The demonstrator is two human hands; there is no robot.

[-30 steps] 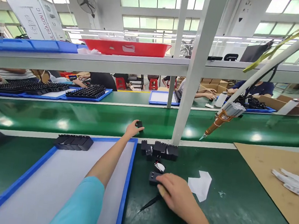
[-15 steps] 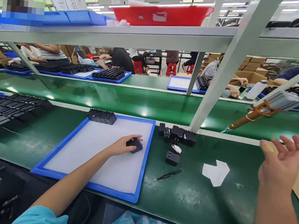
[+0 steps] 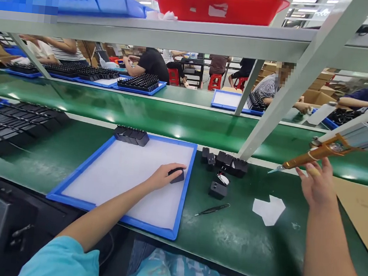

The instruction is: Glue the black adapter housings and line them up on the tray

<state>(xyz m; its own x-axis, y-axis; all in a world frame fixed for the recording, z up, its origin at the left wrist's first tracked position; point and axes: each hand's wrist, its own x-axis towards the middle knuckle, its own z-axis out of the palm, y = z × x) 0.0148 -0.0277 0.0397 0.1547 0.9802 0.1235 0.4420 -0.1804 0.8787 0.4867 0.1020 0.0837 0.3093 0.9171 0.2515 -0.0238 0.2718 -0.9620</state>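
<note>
The left hand grasps a block at three o'clock in a tray; farther out at three, the right hand, fingers parted, nears a dispenser, contact unclear.

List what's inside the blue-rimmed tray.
A row of black boxes stands at the far left corner. Near the right rim, the left hand holds another black box; whether it touches the white base cannot be told. Hand and forearm cover part of the base.
</note>
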